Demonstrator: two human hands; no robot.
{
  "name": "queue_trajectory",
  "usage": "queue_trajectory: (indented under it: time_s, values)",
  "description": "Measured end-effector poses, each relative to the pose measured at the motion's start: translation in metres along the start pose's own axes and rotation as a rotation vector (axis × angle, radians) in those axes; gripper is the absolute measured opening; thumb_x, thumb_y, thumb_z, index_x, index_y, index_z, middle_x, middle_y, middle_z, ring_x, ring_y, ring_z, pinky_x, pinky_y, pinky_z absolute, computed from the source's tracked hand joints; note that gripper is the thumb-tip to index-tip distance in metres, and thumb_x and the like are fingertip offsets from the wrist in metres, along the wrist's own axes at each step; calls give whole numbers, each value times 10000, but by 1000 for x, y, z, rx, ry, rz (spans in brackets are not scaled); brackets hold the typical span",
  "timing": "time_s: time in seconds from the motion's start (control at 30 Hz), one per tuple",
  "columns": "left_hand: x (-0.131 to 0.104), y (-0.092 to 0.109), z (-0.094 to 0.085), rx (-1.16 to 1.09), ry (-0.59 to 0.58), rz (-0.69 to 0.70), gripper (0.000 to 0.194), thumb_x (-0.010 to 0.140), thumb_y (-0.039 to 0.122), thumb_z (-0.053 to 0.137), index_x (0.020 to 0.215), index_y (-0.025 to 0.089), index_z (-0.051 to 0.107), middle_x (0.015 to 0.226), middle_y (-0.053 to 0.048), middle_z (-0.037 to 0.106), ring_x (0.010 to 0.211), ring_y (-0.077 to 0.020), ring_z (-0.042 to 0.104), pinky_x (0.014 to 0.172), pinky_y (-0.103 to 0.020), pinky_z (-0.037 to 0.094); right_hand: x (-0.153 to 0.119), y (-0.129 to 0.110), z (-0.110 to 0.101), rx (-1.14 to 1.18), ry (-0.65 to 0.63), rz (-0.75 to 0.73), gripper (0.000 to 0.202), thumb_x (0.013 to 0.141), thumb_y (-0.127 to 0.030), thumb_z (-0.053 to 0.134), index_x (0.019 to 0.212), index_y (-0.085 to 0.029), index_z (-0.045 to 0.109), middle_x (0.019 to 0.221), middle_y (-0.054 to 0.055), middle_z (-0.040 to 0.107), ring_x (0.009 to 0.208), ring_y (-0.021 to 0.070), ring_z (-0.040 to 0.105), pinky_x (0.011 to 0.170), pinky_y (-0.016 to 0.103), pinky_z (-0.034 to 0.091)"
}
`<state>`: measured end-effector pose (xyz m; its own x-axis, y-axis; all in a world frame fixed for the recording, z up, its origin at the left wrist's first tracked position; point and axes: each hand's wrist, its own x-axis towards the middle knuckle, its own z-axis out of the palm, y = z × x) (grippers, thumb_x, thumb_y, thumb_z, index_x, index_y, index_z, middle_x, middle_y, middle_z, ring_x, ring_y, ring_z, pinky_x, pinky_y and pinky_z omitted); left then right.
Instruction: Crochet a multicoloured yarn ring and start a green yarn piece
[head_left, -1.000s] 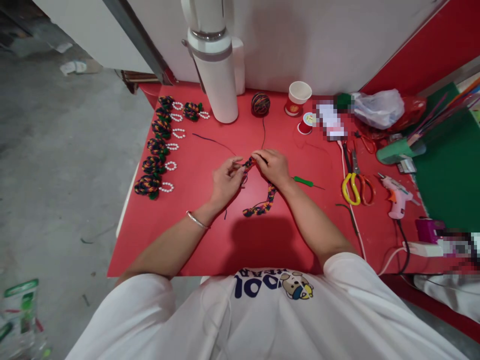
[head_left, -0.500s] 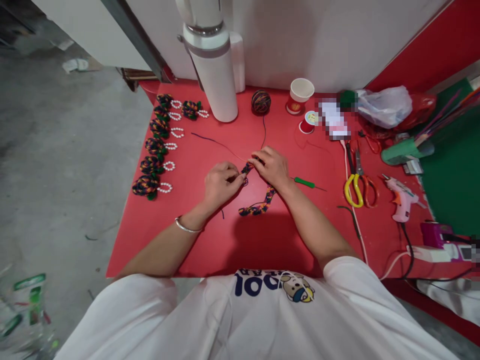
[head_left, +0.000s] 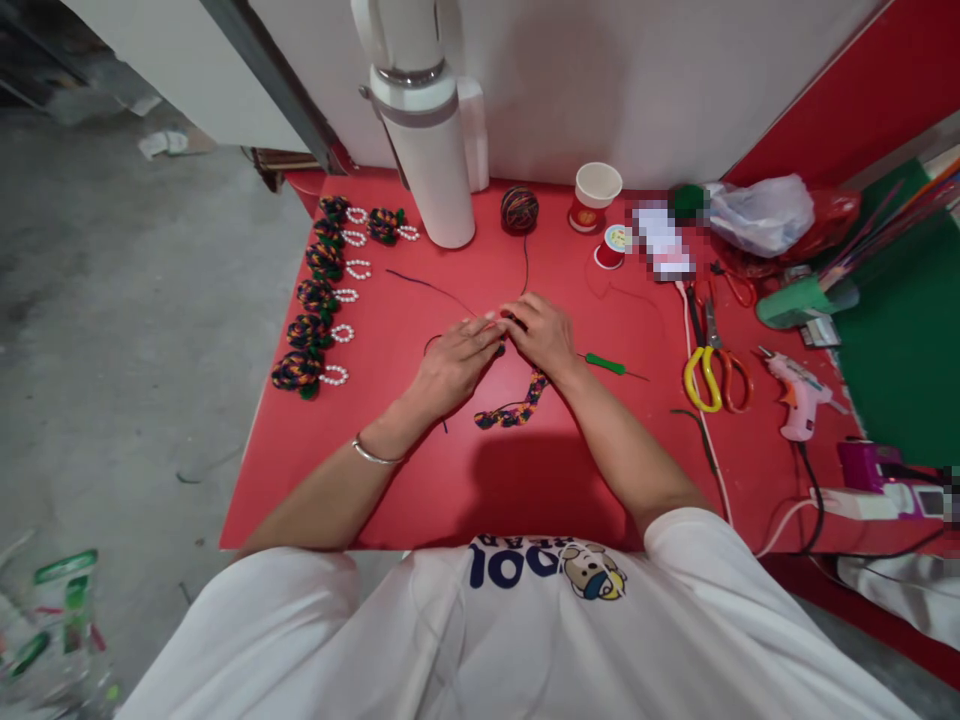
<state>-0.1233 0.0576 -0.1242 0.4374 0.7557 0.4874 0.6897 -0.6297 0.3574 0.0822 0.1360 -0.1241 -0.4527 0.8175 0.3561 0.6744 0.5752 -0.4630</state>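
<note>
A multicoloured crocheted strip [head_left: 517, 413] curves across the red table, and its upper end runs under my hands. My right hand [head_left: 541, 335] is closed on that end, with dark yarn showing at the fingertips. My left hand [head_left: 463, 360] lies over the strip from the other side, fingers pressed together and meeting the right fingertips; its thumb is mostly hidden. Dark yarn leads from near my right hand up to a yarn ball [head_left: 519, 210]. A loose yarn tail [head_left: 429, 283] stretches up and left. To the right of my right wrist lies a green-handled crochet hook [head_left: 606, 364].
Finished yarn pieces with white bead loops [head_left: 300, 370] line the table's left side. A white flask [head_left: 435, 170], paper cup [head_left: 596, 195] and thread spool [head_left: 613, 247] stand at the back. Scissors [head_left: 705, 375], a pink glue gun [head_left: 799, 395] and cables lie right.
My left hand has moved right and flattened over the strip, now covering the part that showed between the hands. My right hand has stayed nearly in place. The view has shifted slightly.
</note>
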Motion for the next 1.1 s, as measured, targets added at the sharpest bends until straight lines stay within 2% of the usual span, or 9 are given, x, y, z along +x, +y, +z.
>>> queue_trajectory:
  time_s: [0.13, 0.3, 0.43, 0.6, 0.67, 0.8, 0.87, 0.97, 1.1]
  values:
    - [-1, 0, -6, 53, -8, 23, 355, 1081, 185, 496, 1350, 228, 725, 1461, -154, 710, 1471, -268, 597, 1179, -489, 520, 2, -1, 0, 4, -24, 53, 301, 1067, -445, 613, 1106, -226, 814, 1073, 82, 795, 1004, 214, 701, 799, 322, 465]
    - [-4, 8, -6, -26, 33, -153, 276, 1056, 256, 549, 1046, 197, 818, 919, -103, 800, 874, -204, 749, 817, -347, 593, 2, -3, -1, -20, 39, 82, 266, 1051, -411, 647, 1123, -218, 815, 1094, 98, 787, 1025, 234, 678, 829, 348, 472]
    - [-7, 16, -4, -123, 145, -457, 262, 983, 245, 598, 1120, 168, 808, 966, -102, 833, 812, -195, 761, 782, -317, 591, -3, -5, -4, 4, 120, -87, 341, 1098, -420, 539, 1109, -235, 824, 1034, 92, 782, 985, 225, 647, 850, 365, 469]
    - [-6, 18, -6, 35, 44, -651, 225, 920, 283, 671, 1078, 183, 795, 798, -57, 784, 702, -199, 713, 693, -313, 551, -4, -8, -3, 69, -29, -336, 361, 1080, -459, 562, 1033, -235, 840, 958, 82, 763, 904, 218, 588, 785, 376, 448]
    - [-6, 15, -8, 79, 26, -603, 187, 935, 286, 670, 1038, 189, 793, 820, -68, 776, 750, -213, 724, 721, -331, 575, -2, -7, -1, 84, -77, -344, 348, 1078, -458, 567, 1054, -247, 843, 1019, 84, 772, 947, 230, 577, 787, 384, 440]
    - [-7, 5, -10, 26, 68, -271, 227, 1025, 242, 581, 1059, 205, 802, 1257, -133, 791, 1213, -267, 732, 1054, -452, 607, 0, -4, 1, 76, -89, -324, 360, 1080, -465, 561, 1087, -244, 845, 1055, 92, 771, 982, 243, 559, 796, 397, 438]
    - [-10, 1, -13, -35, 30, -153, 269, 1063, 232, 535, 1105, 215, 800, 1317, -119, 785, 1281, -250, 719, 1134, -464, 591, 0, -4, 0, 79, -102, -317, 351, 1078, -455, 561, 1090, -248, 844, 1065, 92, 769, 988, 246, 558, 816, 404, 450]
    - [-21, -1, -20, -92, -39, -76, 316, 1080, 202, 494, 1191, 216, 789, 1299, -125, 799, 1265, -236, 743, 1132, -443, 613, 0, -5, -1, 97, -126, -293, 331, 1077, -432, 561, 1091, -256, 841, 1082, 89, 773, 994, 246, 567, 853, 414, 474]
    - [-37, 10, -28, -146, -118, -68, 395, 1089, 212, 465, 1412, 201, 693, 1439, -163, 733, 1483, -285, 604, 1210, -534, 551, 0, -6, -3, 107, -165, -265, 315, 1078, -378, 542, 1086, -257, 833, 1089, 88, 772, 1006, 248, 584, 900, 431, 492]
